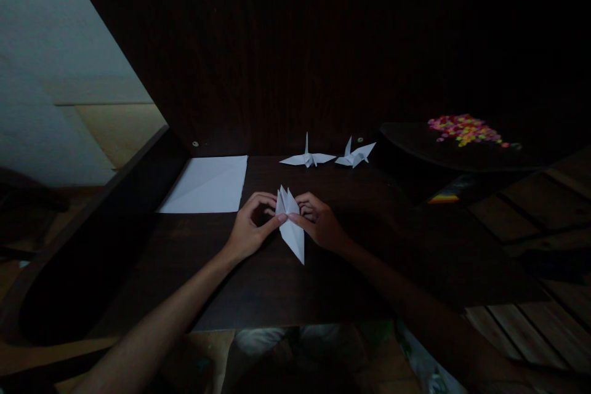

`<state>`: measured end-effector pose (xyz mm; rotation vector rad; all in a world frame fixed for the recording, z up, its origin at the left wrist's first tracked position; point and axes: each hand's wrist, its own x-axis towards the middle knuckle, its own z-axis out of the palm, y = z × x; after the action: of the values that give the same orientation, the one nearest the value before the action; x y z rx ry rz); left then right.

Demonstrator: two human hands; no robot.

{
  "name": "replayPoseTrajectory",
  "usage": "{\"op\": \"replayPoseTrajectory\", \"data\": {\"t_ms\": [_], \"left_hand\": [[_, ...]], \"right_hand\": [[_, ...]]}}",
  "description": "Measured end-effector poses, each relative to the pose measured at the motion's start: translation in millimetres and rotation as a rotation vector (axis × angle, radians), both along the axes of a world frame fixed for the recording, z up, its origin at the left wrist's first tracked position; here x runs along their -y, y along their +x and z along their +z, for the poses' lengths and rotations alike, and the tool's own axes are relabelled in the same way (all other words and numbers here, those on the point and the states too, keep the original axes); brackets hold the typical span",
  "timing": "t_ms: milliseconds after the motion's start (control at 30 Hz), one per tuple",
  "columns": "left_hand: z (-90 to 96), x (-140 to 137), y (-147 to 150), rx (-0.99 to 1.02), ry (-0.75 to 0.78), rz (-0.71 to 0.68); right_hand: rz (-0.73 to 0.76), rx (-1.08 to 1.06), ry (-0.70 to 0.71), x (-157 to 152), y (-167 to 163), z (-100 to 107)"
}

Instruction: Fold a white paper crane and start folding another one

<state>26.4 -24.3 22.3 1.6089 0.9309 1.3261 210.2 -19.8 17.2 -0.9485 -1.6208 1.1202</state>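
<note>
Between my two hands is a partly folded white origami paper (292,241), a narrow kite shape with split points at the top and one long point toward me. My left hand (252,225) pinches its left edge, thumb on the front face and fingers curled behind. On the other edge my right hand (321,220) grips it the same way, the two thumbs nearly meeting at the middle. Behind them stand two finished paper cranes, one with spread wings (308,159) and another tilted crane (355,154) to its right.
White paper sheets (207,184) lie at the left of the dark desk (258,301). A raised side panel (92,246) borders the left. On a shelf (415,141) at the right sits a heap of small colourful pieces (466,129). A tall dark panel (277,43) rises behind.
</note>
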Motion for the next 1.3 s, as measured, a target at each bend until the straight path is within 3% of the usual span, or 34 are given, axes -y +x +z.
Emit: {"op": "replayPoseTrajectory", "data": {"t_ms": [333, 633, 833, 1100, 1300], "left_hand": [[-1.6, -1, -3, -0.037, 0.07, 0.078], [-1.7, 1, -1, 0.01, 0.106, 0.009], [-2.8, -1, -2, 0.044, 0.085, -0.053], [8.0, -2, -7, -0.181, 0.131, -0.088], [6.5, -2, -9, -0.218, 0.088, -0.169]], "right_hand": [[-0.013, 0.081, 0.038, -1, 3, 0], [-0.047, 0.07, 0.081, 1, 1, -4], [0.028, 0.045, 0.114, 1, 2, -7], [0.065, 0.057, 0.115, 3, 4, -8], [0.085, 0.125, 0.129, 4, 5, -5]]}}
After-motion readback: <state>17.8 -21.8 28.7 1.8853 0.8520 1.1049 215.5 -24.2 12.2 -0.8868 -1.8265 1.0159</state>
